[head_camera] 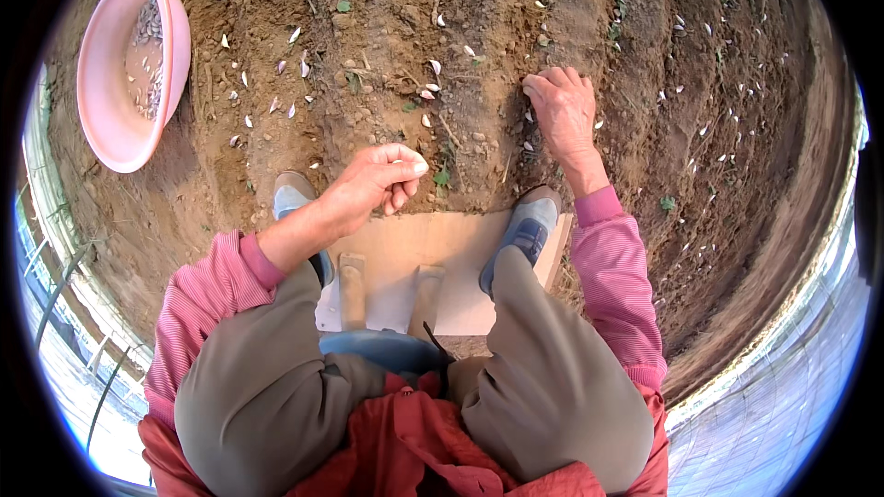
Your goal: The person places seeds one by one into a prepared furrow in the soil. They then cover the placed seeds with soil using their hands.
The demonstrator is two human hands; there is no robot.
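Observation:
Bare soil (483, 117) with shallow furrows lies before me, dotted with pale garlic cloves. My right hand (563, 110) touches the ground with its fingers bent down; the fingertips are partly hidden, so a clove in them cannot be made out. Small cloves lie close beside it, one clove (528, 145) just left of the wrist. Above the front edge of the board, my left hand (380, 183) is raised, thumb against forefinger and the other fingers curled. Whether something small is inside it is hidden. A clove (425, 121) rests on the soil just beyond it.
A pink plastic basin (103, 76) with loose cloves stands at the upper left. Between my shoes, a wooden board (442, 235) lies under the wooden legs of a low stool with a blue seat (376, 348). Light sheeting (780, 414) borders the plot at the right.

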